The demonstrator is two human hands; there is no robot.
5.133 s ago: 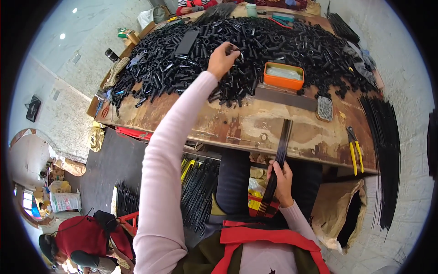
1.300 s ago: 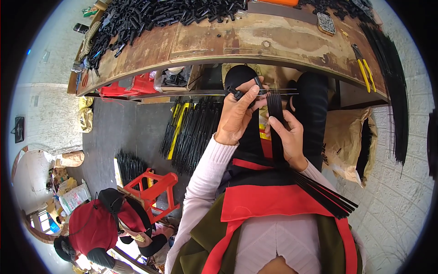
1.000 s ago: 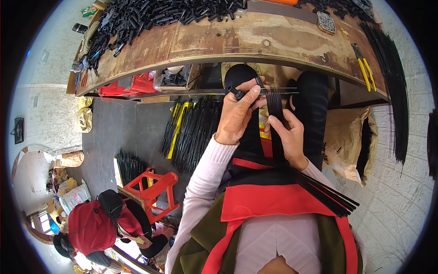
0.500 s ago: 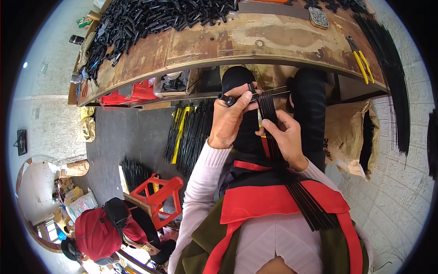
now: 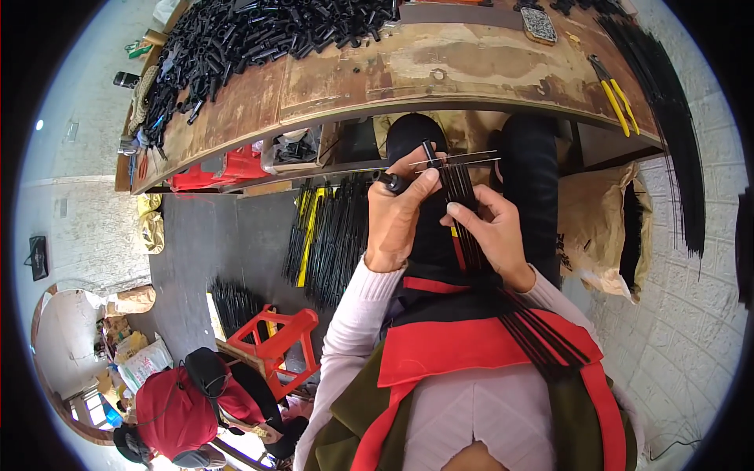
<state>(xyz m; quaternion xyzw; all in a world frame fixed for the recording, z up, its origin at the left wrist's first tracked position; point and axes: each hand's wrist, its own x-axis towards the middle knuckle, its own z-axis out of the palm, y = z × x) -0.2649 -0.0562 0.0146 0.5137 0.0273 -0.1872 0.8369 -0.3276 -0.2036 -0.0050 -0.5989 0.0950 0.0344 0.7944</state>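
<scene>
My left hand [image 5: 393, 220] is closed round a black tubular piece [image 5: 389, 182] whose hollow end sticks out on the left. Between its thumb and fingers rises a narrower black piece [image 5: 429, 154]. Two thin wire-like rods [image 5: 481, 157] reach rightward from there, level with my knees. My right hand [image 5: 499, 235] pinches a flat bundle of thin black rods [image 5: 463, 224] between thumb and fingers. The bundle's upper ends meet the left fingertips. Its lower ends fan out over my red-edged black apron [image 5: 448, 345]. How the rods join the black pieces is too small to tell.
Ahead, the wooden bench [image 5: 345, 78] carries a heap of black tubular parts [image 5: 259, 35], yellow-handled pliers [image 5: 615, 98] and long black rods [image 5: 679, 149]. A paper sack [image 5: 597, 220] stands right. Rod bundles [image 5: 338, 243], a red stool [image 5: 275, 345] and another person [image 5: 177, 408] are left.
My hands keep nearly the same place and grip. The bundle's lower ends have swung slightly right across the apron. The whole view has shifted a little.
</scene>
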